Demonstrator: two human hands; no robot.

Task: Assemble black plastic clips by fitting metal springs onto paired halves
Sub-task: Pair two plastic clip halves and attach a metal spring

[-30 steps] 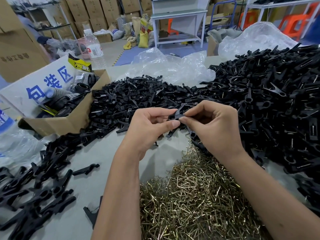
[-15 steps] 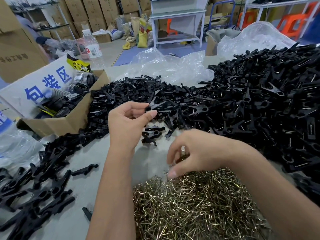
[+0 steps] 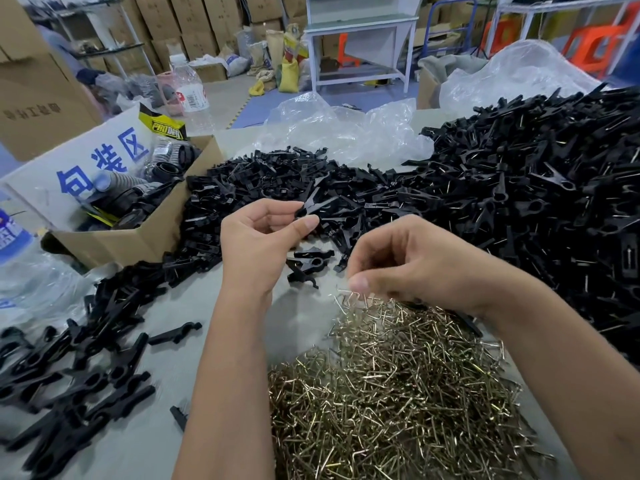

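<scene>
My left hand (image 3: 258, 240) pinches a pair of black clip halves (image 3: 317, 206) between thumb and fingers, held above the table in front of the pile of loose halves (image 3: 277, 178). My right hand (image 3: 415, 263) hovers over the far edge of the heap of brass-coloured metal springs (image 3: 391, 393); its thumb and fingers are curled together and pinch a spring (image 3: 349, 296) at the heap's top. A few loose black halves (image 3: 308, 265) lie on the table between the two hands.
A big mound of black clips (image 3: 540, 202) fills the right side. More black clips (image 3: 69, 368) lie at the lower left. An open cardboard box (image 3: 138, 237) with black parts stands at the left. Crumpled clear plastic (image 3: 346, 133) lies behind the piles.
My hands split apart: the left one kept the clip halves and stayed up, while the right one dropped to the spring heap and now lifts slightly with a spring pinched.
</scene>
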